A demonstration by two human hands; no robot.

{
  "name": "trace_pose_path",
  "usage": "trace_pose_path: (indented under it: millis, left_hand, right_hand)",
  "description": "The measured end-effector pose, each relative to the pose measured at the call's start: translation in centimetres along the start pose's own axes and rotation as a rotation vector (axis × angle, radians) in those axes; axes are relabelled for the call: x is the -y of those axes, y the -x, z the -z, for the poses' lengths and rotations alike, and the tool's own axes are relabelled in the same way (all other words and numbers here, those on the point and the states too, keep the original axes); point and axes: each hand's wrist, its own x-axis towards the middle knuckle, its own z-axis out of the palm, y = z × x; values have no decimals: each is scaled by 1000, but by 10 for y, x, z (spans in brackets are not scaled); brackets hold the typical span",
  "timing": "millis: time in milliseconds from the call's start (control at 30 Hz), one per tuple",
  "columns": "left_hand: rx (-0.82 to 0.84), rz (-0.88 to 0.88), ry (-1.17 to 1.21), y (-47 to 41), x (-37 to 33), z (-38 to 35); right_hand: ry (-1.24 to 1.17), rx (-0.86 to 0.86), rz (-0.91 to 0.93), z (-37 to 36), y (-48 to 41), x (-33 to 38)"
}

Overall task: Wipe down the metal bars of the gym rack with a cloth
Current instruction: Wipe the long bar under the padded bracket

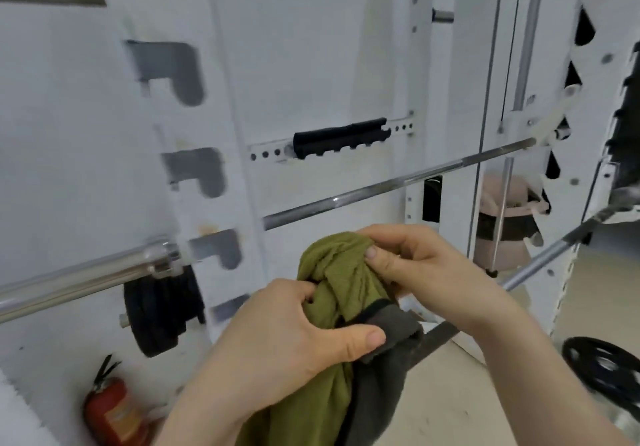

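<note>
White gym rack (pixel 225 127) behind. Left hand (pixel 277 338) and right hand (pixel 426 265) clutch an olive cloth (pixel 332 265). Chrome bar (pixel 381 187) slants just beyond, nearer the right hand

Near the centre, the left grip (pixel 284 338) curls round the lower folds of an olive-green cloth (pixel 332 272), thumb lying over its grey edge. The right grip (pixel 415 262) pinches the bunched top. Farther off, a thin chrome bar (pixel 381 186) slants across the white rack (pixel 214 134). A red fire extinguisher (pixel 110 411) stands low left, and a black weight plate (pixel 609 373) lies at the right.
</note>
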Motion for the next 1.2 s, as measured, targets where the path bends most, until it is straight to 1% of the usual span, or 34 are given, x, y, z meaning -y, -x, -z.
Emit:
trace_pose_path:
  millis: [67,133,200,267,300,367,433,500,567,600,667,734,767,800,834,867,900,934,967,1000,1034,1067,1134,1167,1200]
  left_hand:
    - [-61,18,-11,-40,-20,-32]
    - [-160,-12,-28,-77,-33,-56]
    - [-292,-57,-152,-105,-43,-73]
    - [-380,-98,-313,-127,-48,-84]
    - [-414,-119,-382,-137,-49,-88]
    - [-517,-158,-447,-157,-51,-89]
    - [-688,-168,-410,-178,-50,-83]
    - [-829,-133,-365,-196,-47,-74]
    - [-881,-69,-372,-215,-38,-66]
    - [-882,-29,-381,-223,-33,-64]
    - [-823,57,-432,-239,-19,-65]
    - [-688,120,-570,-253,-7,-76]
    - [-634,110,-614,-259,-4,-82]
    - [-582,82,-590,-265,-3,-89]
    - [-479,57,-488,-269,-3,-96]
    - [-302,43,-297,-270,-7,-102]
    - [-71,62,-47,-271,-13,-110]
    - [148,92,114,-275,-18,-120]
    - [297,89,159,-280,-18,-133]
    - [352,54,146,-286,-14,-149]
    - [320,-5,111,-293,-8,-163]
    - [241,-60,98,-301,-3,-173]
    - [49,-86,230,-316,5,-178]
    - [-20,-71,304,-322,7,-174]
    - [-75,-63,346,-325,5,-167]
  right_hand:
    - [-29,-48,-45,49,-1,-14]
    - [-54,-95,-73,90,-6,-27]
    - [-76,-147,-96,121,-14,-46]
    - [-67,-166,-142,144,-22,-63]
    - [-46,-142,-179,153,-24,-69]
    - [55,-38,-270,177,-24,-80]
    - [166,122,-385,206,-25,-89]
    - [249,276,-521,229,-29,-96]
    - [301,376,-599,246,-37,-103]
    - [325,400,-606,254,-42,-106]
    - [315,372,-555,264,-56,-111]
    - [119,252,-494,266,-72,-115]
    - [-26,170,-472,265,-81,-118]
    - [-147,99,-451,262,-92,-121]
    - [-222,55,-431,257,-104,-125]
    - [-258,36,-427,252,-117,-129]
    - [-274,34,-433,246,-130,-132]
    - [-280,49,-442,240,-143,-134]
    - [-306,63,-448,233,-154,-136]
    - [-356,67,-452,228,-163,-138]
    - [-410,70,-445,226,-171,-141]
    - [-462,79,-426,225,-178,-144]
    - [-520,99,-396,230,-186,-152]
    - [-478,106,-388,236,-189,-156]
    - [-362,116,-377,244,-192,-158]
